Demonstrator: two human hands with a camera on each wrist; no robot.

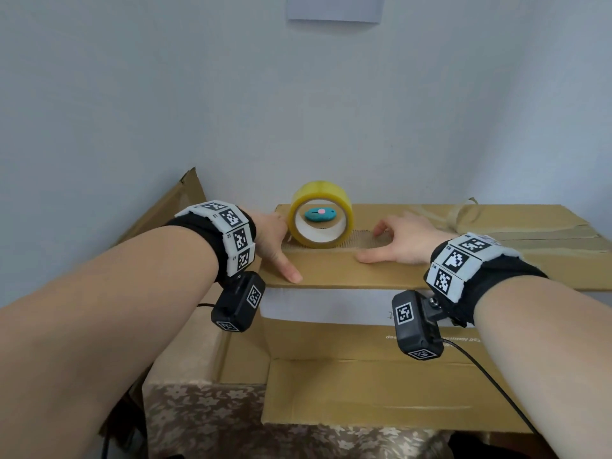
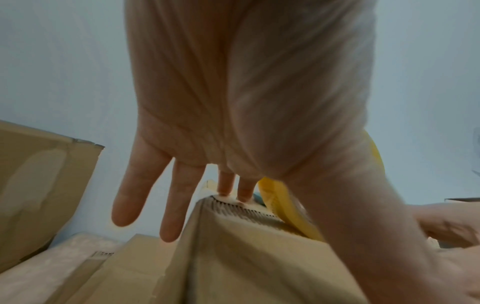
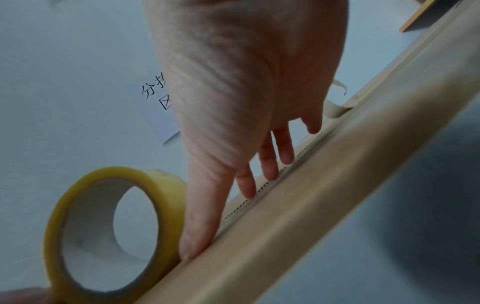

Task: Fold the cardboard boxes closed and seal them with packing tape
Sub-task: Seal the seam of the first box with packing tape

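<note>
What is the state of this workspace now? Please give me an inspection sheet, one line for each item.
Surface: flowered cloth under the boxes.
Job's things: cardboard box, near flaps open, far flap held level; tape roll stands on edge on that flap; a second box at left, flap up.
Clutter: small teal cutter seen through the roll's hole; old crumpled tape on the flap.
Grippers: left hand and right hand rest flat on the flap, either side of the roll, fingers straight.
Cables: black cable from the right wrist camera.
Surroundings: pale wall with a paper sheet.
</note>
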